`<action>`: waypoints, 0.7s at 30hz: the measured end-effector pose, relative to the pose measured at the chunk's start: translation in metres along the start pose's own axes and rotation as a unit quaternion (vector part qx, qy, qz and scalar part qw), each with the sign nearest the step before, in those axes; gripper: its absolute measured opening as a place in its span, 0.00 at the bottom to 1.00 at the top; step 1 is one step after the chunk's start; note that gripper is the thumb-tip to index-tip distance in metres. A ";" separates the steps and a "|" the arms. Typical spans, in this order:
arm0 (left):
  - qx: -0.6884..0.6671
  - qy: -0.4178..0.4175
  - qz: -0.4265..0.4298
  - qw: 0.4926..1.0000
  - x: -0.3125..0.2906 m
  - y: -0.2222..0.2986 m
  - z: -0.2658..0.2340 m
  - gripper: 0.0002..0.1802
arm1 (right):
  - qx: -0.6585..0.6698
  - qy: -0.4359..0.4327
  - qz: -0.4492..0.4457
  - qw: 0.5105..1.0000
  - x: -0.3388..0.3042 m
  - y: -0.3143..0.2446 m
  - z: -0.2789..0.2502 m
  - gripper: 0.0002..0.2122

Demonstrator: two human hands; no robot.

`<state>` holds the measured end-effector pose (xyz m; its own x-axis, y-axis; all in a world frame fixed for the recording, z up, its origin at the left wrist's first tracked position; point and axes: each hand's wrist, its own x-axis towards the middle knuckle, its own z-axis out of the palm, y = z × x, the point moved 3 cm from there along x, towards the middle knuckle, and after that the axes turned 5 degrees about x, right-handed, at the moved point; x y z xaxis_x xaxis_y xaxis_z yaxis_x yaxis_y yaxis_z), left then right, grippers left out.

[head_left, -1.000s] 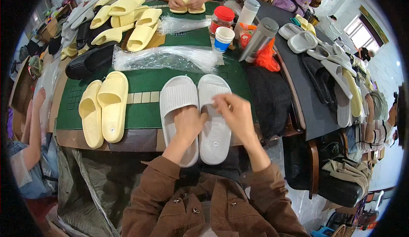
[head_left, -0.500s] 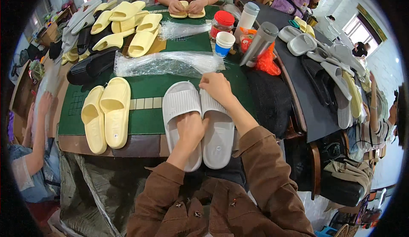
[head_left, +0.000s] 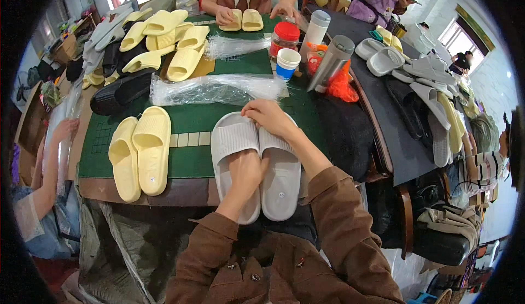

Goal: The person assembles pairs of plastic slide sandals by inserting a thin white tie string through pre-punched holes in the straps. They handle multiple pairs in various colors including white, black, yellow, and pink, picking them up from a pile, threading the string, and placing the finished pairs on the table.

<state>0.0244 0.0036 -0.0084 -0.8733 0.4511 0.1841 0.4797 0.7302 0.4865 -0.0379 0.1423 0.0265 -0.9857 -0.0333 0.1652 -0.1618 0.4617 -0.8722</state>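
Two grey slippers (head_left: 281, 194), left hand (head_left: 245, 171) inside, right hand (head_left: 269, 118) at toes

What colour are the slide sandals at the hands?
Light grey slide sandals, best seen in the head view.

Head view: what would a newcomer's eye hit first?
Probably the pair of grey slippers at the near edge of the green mat, with the left hand inside the left one and the right hand over the toe end of the right one. Next, the pale yellow pair lying to their left, then the red-lidded jar farther back, right of centre.
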 end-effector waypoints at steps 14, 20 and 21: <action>-0.012 0.007 0.128 0.992 -0.048 0.025 -0.098 0.22 | 0.150 0.180 0.032 0.972 -0.016 0.005 -0.006 0.08; -0.266 -0.035 0.028 0.963 0.029 0.020 -0.107 0.27 | 0.118 0.157 0.039 0.980 -0.019 0.004 -0.006 0.09; -0.283 -0.011 0.058 0.957 0.042 0.019 -0.102 0.27 | 0.128 0.165 0.040 0.977 -0.021 0.004 -0.009 0.09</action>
<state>-0.0119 -0.0161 0.0960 -0.8117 0.5282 0.2494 0.4453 0.2831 0.8494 -0.0176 0.1533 0.0236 -0.9335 0.3010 0.1948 -0.1330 0.2137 -0.9678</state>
